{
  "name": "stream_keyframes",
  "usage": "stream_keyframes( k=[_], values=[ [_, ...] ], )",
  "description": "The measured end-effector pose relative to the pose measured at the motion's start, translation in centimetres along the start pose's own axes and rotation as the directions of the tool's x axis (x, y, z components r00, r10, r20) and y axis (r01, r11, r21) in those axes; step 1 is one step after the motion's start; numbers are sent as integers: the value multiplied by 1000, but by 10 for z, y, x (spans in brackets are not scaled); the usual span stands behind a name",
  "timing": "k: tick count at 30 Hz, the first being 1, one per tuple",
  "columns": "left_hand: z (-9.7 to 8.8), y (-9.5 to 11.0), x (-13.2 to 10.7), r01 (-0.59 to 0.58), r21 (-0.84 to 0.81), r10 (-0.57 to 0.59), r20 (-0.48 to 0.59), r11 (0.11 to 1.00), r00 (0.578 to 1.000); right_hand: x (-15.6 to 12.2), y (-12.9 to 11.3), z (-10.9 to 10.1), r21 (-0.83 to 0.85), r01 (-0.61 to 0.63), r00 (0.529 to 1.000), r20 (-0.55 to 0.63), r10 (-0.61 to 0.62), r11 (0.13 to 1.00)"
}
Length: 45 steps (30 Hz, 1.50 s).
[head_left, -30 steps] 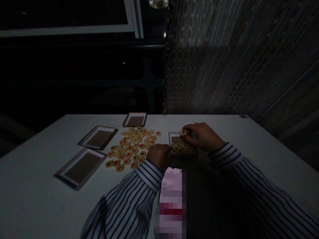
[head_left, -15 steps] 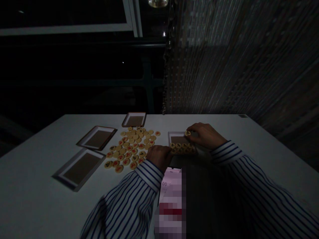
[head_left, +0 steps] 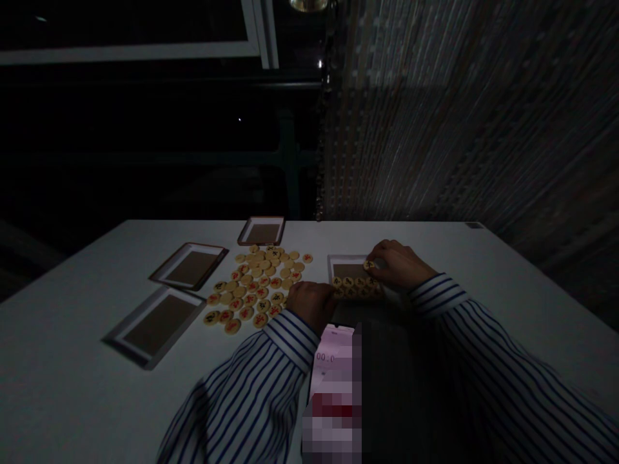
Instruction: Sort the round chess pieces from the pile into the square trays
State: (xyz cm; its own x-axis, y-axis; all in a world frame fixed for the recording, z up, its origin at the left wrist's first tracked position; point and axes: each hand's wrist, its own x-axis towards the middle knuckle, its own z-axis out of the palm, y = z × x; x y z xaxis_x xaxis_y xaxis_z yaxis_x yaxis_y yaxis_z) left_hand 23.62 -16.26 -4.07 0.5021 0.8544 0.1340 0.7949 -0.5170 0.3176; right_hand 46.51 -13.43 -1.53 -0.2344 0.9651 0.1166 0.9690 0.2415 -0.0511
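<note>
My right hand pinches a round wooden Chinese chess piece with a dark character, over the right side of a shallow box. Inside that box, two rows of chess pieces with dark characters lie along the near side. My left hand is closed at the box's near left corner, its fingertips on the edge and partly hidden. To the left of it spreads a loose heap of chess pieces, some with red characters, some dark, others blank side up.
Three shallow trays or lids lie on the left and far side of the white table. A lit phone is below my hands. Behind the table hangs a bead curtain; the room is dark.
My right hand has brought its chess piece slightly nearer to me and to the right, lower over the box. My left hand stays at the box corner.
</note>
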Motion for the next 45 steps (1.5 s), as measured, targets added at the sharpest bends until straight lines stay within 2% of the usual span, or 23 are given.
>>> stream_keyframes(
  k=[5, 10, 15, 29, 45],
  values=[
    [0, -1, 0, 8, -17, -8, 7, 1000, 1000, 0, 3, 4, 4, -20, 1000, 19, 20, 1000],
    [3, -2, -1, 12, -31, -13, -31, 999, 999, 0, 3, 5, 18, -25, 999, 47, 24, 1000],
    [3, -1, 0, 3, -14, -4, -7, 1000, 1000, 1, 2, 5, 18, -38, 998, 57, 37, 999],
    [1, -1, -1, -9, -13, 9, -7, 1000, 1000, 0, 3, 1, 33, -9, 998, 62, 7, 999],
    [-3, 3, -1, 30, 31, -30, 9, 999, 1000, -1, 2, 0, 15, 8, 996, 89, -10, 1000]
  ],
)
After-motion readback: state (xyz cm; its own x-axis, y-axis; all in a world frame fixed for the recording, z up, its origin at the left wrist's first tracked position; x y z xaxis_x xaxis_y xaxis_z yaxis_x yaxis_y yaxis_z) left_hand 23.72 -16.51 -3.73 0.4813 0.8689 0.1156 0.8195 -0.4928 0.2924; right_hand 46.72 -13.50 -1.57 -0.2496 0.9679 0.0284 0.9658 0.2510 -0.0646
